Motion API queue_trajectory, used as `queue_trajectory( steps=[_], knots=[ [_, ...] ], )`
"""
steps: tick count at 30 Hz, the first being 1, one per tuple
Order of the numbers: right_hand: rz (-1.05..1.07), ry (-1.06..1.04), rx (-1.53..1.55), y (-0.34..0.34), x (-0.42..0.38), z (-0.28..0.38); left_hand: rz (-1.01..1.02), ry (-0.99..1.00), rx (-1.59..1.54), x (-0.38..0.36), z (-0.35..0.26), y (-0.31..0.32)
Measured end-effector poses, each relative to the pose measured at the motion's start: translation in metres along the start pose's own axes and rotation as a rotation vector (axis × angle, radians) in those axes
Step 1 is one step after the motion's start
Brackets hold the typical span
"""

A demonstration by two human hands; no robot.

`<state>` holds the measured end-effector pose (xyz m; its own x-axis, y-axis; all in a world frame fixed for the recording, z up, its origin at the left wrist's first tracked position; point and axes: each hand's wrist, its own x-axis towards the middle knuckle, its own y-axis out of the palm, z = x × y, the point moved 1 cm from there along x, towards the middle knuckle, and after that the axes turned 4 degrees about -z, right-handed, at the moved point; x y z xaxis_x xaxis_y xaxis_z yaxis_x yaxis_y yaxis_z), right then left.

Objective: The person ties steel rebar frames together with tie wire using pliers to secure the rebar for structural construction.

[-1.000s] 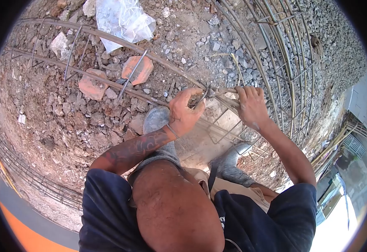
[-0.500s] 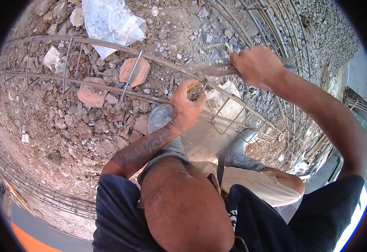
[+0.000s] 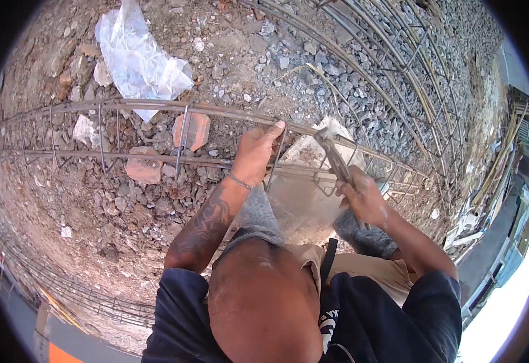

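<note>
A long cage of rusty steel bars [image 3: 216,111], with wire-thin square stirrups bent round it, runs across the view. My left hand [image 3: 256,151] is closed on a stirrup [image 3: 275,158], its thumb at the upper bar and the lower fingers partly hidden. To its right, my right hand [image 3: 364,196] grips a pair of pincers [image 3: 335,158] by the handles. The pincers' head lies close beside the upper bar, over a pale stone slab [image 3: 313,148].
Clear plastic sheeting [image 3: 143,60] lies on the rubble behind the cage. Two reddish brick pieces [image 3: 192,132] sit beneath the bars. More rebar cages [image 3: 410,66] curve along the far right, beside grey gravel [image 3: 337,78]. Another cage [image 3: 77,290] lies at the lower left.
My right hand has brought the pincers down and nearer to me, from above the bar. My left hand has shifted slightly left, its thumb now straightened along the bar.
</note>
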<state>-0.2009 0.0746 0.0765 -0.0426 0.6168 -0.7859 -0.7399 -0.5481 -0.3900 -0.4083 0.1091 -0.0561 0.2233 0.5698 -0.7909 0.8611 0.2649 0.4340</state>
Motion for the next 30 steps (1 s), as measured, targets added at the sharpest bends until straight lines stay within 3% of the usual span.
queue_trajectory(
  steps=[1,3,6,8,10,13,20,22,26,30],
  knots=[
    [-0.011,-0.002,0.027,0.006,-0.001,-0.011,-0.039,-0.009,-0.02,-0.007,-0.007,0.006],
    [-0.025,-0.206,0.034,0.016,-0.004,-0.024,-0.052,-0.052,-0.003,-0.011,-0.01,0.008],
    [0.104,-0.045,0.188,0.014,0.008,-0.023,-0.04,-0.095,0.057,-0.013,-0.012,0.01],
    [0.099,-0.08,0.179,0.014,0.013,-0.024,-0.017,-0.086,0.106,-0.019,-0.004,0.009],
    [0.108,-0.045,0.269,0.019,0.013,-0.023,-0.009,0.262,0.614,-0.036,0.012,0.002],
    [0.077,-0.081,0.127,0.021,0.02,-0.028,-0.072,0.461,0.757,-0.028,0.025,-0.005],
    [0.094,0.08,0.091,0.007,-0.003,-0.028,0.037,0.258,0.526,-0.026,0.019,-0.006],
    [0.064,-0.145,-0.15,0.002,-0.013,-0.051,0.108,0.149,0.484,-0.027,0.006,-0.007],
    [0.012,-0.215,-0.328,-0.011,-0.035,-0.089,0.201,0.121,0.656,-0.022,-0.017,-0.009],
    [-0.035,-0.186,-0.412,-0.03,-0.038,-0.108,0.192,0.116,0.587,-0.024,-0.012,-0.013]
  ],
)
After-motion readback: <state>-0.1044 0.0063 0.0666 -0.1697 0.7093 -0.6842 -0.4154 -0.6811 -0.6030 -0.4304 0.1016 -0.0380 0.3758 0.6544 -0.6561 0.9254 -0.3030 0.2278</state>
